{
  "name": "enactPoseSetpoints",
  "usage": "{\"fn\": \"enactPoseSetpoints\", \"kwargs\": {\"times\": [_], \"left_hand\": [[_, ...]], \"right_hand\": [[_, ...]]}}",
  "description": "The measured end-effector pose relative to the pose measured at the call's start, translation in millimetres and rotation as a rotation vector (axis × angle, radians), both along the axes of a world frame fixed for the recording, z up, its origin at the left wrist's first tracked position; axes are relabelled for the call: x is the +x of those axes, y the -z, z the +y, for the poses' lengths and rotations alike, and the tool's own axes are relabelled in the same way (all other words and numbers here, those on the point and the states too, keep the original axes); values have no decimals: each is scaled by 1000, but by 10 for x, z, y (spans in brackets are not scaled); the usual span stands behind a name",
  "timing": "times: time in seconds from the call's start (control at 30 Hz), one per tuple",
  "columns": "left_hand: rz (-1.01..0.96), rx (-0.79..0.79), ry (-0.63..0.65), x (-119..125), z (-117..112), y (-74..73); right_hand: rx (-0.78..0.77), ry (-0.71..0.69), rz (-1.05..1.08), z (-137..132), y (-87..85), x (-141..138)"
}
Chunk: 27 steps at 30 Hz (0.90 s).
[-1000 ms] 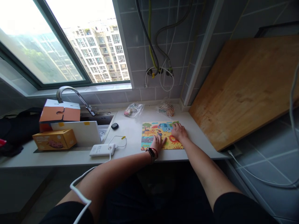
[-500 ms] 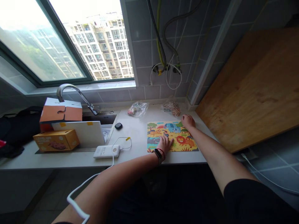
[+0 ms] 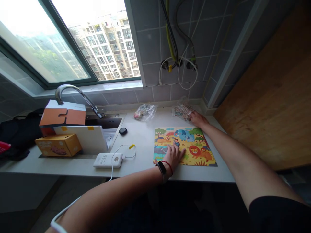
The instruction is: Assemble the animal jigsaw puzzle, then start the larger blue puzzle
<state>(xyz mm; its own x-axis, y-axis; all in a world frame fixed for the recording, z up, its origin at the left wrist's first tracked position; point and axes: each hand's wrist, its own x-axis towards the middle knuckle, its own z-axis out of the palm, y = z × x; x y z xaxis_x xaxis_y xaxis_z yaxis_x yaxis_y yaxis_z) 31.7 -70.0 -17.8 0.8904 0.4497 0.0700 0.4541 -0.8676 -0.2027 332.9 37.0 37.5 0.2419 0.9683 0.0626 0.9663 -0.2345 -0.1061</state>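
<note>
Puzzle [image 3: 188,140] right of centre looks all assembled; left hand [image 3: 174,154] laid on it, spread, nothing gripped; bag [image 3: 182,110] touched by right hand [image 3: 198,119], grip can't be told.

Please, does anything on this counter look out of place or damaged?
Yes, the sink: an orange-and-white box, a yellow box and a white board crowd it, near the faucet, where cardboard might get wet. The animal jigsaw puzzle under the left hand shows no visible damage.

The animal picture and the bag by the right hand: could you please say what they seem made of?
Animal picture: probably printed cardboard, perhaps thin wood, fairly matt; it lies flat without strong glare.
Bag: likely clear, glossy plastic film; crinkled, with contents showing through.
</note>
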Motion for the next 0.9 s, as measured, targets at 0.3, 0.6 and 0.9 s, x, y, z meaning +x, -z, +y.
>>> {"fn": "enactPoseSetpoints", "kwargs": {"times": [0.3, 0.6, 0.9], "left_hand": [[95, -281, -35, 134, 259, -731], [-65, -479, -6, 407, 1044, -589], [-593, -889, 144, 186, 1207, -283]], "right_hand": [[-94, -234, -7, 45, -162, 159], [-108, -231, -122, 175, -68, 196], [117, -285, 200, 285, 43, 450]]}}
